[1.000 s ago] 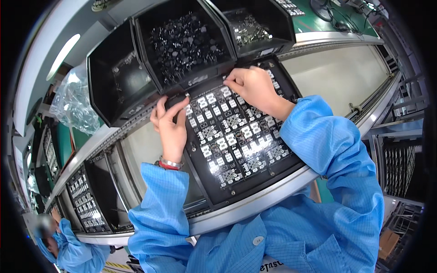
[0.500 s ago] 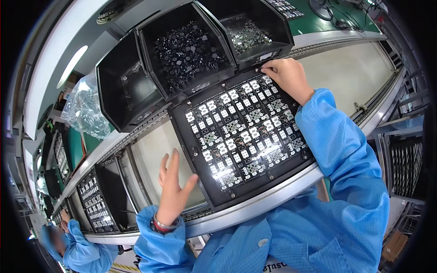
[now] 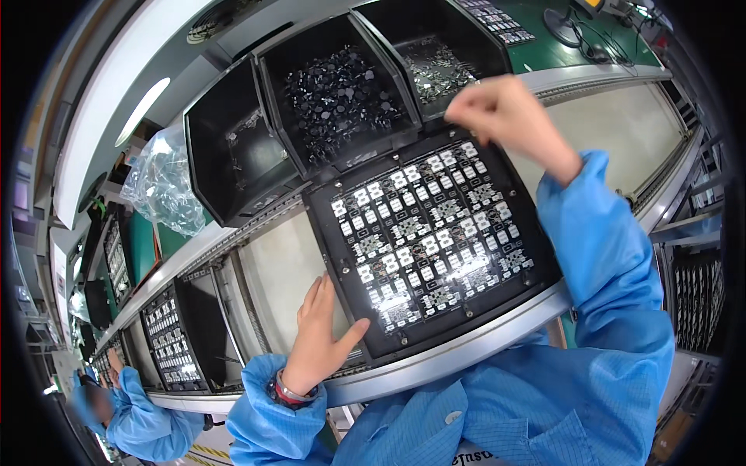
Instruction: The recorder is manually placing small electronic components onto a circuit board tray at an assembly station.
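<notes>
A black tray (image 3: 435,342) lies across the conveyor in front of me, holding rows of small circuit boards (image 3: 427,225) with white parts. My left hand (image 3: 320,338) rests at its near left edge, fingers stretched out and thumb over the frame, holding nothing. Above the tray's far right corner is my right hand (image 3: 509,120), blurred, its fingers bent together; whether anything small is between them cannot be seen. Close behind it stands a black bin of small shiny metal parts (image 3: 439,74). Beside that, another bin holds dark round and small pieces (image 3: 338,101).
A third black bin (image 3: 256,167) at left holds a few small pieces, next to a clear plastic bag (image 3: 159,182). Further left are another board tray (image 3: 171,346) and a co-worker in blue (image 3: 148,419). Metal rails (image 3: 458,330) edge the conveyor. Black racks (image 3: 699,299) stand at right.
My right hand has lifted off the tray's far right corner. My left hand has come in against the tray's left edge, its fingers closer together. The whole view has shifted slightly.
</notes>
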`<state>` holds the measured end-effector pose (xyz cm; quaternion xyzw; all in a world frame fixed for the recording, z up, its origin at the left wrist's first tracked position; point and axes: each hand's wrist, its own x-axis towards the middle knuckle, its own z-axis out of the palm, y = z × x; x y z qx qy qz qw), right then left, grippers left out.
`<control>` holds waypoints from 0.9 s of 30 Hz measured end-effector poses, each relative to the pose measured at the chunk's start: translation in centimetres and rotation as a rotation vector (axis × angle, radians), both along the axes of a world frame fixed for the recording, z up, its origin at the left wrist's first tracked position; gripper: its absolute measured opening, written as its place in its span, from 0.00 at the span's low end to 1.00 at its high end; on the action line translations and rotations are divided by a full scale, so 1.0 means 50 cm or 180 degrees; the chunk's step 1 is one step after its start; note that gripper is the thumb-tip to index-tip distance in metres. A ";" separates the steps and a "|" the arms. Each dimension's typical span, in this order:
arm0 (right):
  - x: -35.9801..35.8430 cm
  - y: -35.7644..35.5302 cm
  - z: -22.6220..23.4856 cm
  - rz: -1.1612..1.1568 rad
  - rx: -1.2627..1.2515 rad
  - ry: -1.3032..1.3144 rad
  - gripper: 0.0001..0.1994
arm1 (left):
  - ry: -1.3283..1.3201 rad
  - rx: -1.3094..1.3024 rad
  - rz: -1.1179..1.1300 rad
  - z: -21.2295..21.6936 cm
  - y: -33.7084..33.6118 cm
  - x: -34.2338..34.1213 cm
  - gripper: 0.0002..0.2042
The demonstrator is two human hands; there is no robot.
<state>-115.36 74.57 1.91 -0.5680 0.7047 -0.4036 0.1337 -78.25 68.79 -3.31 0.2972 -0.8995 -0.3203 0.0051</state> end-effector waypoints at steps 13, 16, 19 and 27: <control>-0.051 -0.223 -0.103 -0.0034 0.0765 0.1498 0.08 | 0.1380 -0.1516 -0.1103 0.038 -0.132 -0.220 0.14; -0.074 -0.221 -0.114 0.0099 0.0218 0.1893 0.08 | 0.1369 -0.2833 -0.0992 0.070 -0.214 -0.270 0.10; -0.087 -0.197 -0.105 0.0112 0.0282 0.1822 0.09 | 0.0005 -0.3070 -0.1031 0.048 -0.284 -0.285 0.09; -0.070 -0.086 -0.059 0.0454 -0.0348 0.0975 0.08 | 0.0947 -0.2817 -0.1132 0.037 -0.303 -0.295 0.03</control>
